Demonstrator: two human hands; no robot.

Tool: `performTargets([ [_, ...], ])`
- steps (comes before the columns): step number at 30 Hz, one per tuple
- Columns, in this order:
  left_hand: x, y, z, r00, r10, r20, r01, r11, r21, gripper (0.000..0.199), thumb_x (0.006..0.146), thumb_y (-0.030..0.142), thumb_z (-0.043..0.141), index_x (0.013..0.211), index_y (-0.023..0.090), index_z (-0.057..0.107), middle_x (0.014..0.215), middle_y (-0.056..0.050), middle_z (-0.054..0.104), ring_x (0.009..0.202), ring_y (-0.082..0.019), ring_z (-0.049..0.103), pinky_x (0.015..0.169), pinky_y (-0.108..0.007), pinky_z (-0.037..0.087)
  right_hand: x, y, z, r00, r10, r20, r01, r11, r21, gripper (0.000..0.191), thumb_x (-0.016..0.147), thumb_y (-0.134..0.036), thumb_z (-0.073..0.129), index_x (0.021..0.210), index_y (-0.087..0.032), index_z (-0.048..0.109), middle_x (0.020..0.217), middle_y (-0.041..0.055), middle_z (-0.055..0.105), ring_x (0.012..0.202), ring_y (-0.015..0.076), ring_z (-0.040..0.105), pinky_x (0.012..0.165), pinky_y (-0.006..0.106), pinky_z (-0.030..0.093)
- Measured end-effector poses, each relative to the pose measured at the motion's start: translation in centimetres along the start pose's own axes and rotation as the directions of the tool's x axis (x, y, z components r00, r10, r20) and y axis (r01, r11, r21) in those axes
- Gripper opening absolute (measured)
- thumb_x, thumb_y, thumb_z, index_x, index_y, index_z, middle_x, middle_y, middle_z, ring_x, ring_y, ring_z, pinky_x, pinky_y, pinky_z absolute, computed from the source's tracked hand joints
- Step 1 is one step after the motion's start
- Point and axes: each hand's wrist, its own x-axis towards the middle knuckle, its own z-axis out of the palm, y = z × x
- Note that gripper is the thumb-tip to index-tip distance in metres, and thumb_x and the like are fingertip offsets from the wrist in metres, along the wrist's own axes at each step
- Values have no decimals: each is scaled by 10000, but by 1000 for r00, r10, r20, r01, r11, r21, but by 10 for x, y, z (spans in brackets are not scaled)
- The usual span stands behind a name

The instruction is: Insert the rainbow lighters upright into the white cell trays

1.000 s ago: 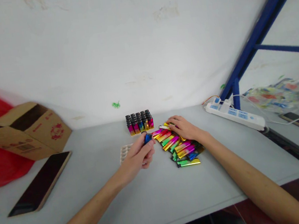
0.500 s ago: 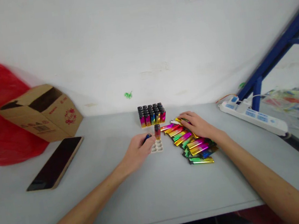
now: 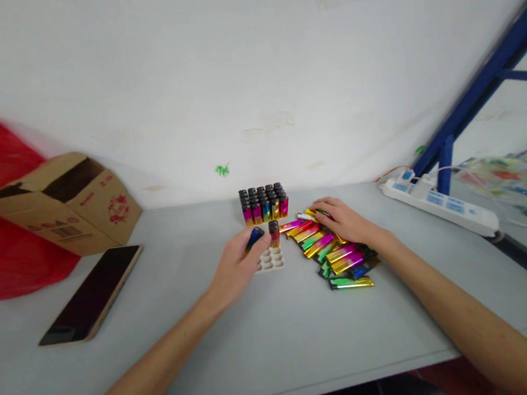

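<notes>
Hands: the left (image 3: 239, 260) pinches a blue lighter (image 3: 255, 239) at frame centre, above the white tray (image 3: 271, 260); the right (image 3: 342, 219), fingers slightly spread, rests on the lighter pile (image 3: 329, 247), right of centre. Beyond, upright lighters (image 3: 264, 205) stand grouped.

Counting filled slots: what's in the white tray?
In the white tray, a red lighter stands at the far right; nearer slots are empty. The left hand hides its far left; anything there cannot be seen.
</notes>
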Motion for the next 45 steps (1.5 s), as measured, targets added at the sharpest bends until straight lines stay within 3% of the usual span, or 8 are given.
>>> performTargets([
  [6,2,-1,-1,993,-111,49,121,937,-327,232,971,493,528,997,288,423,687,120,428,382,-51,221,290,-130,209,0,-1,0,1000,-5,-5,5,1000,-11,361,1079,-351,416,1286,-174,654,1287,167,676,1236,309,603,1110,532,475],
  [8,2,1,-1,995,-89,44,99,940,-327,215,985,481,513,998,286,424,704,118,458,375,-50,253,288,-139,268,0,0,0,1000,-6,-4,6,1000,-13,361,1078,-353,420,1290,-176,653,1288,165,675,1237,308,601,1112,532,475],
  [10,3,3,-1,999,-7,45,18,966,-256,227,1003,477,504,968,256,468,714,93,502,414,-63,399,361,-184,425,0,0,1,1000,-6,-5,6,1000,-15,365,1079,-355,421,1292,-171,652,1290,168,674,1233,308,602,1109,533,477],
  [13,6,4,-3,981,196,0,-196,979,-62,244,996,445,571,992,205,615,861,-3,628,724,-128,651,634,-258,588,0,1,1,1000,-5,-9,5,1000,-18,367,1076,-354,423,1283,-161,657,1290,176,673,1226,312,605,1101,535,482],
  [17,9,-1,-9,911,413,23,-409,891,196,219,949,380,691,1059,196,740,1058,-79,725,965,-195,698,864,-328,590,0,0,1,1000,-2,-3,2,1000,-17,360,1074,-353,429,1282,-168,656,1287,176,674,1234,310,600,1107,539,476],
  [23,11,-5,-15,804,572,164,-573,671,471,177,990,299,654,1106,196,740,1077,-69,765,960,-185,721,893,-304,570,0,-2,-1,1000,4,10,-4,1000,-28,358,1081,-357,420,1289,-179,650,1298,158,670,1235,298,596,1112,522,472],
  [39,4,-2,0,870,467,159,-476,711,517,239,1009,342,590,1194,238,701,1108,-70,752,950,-203,715,945,-358,574,0,0,0,1000,0,-7,0,1000,-3,356,1073,-359,434,1296,-196,657,1291,161,668,1236,301,592,1109,531,468],
  [45,7,-10,-2,830,530,177,-520,618,589,236,1024,292,570,1233,233,663,1114,-74,715,976,-202,706,936,-354,568,1,0,1,1000,-10,-9,10,1000,-17,351,1075,-344,433,1286,-171,654,1291,172,661,1233,301,589,1111,519,464],
])
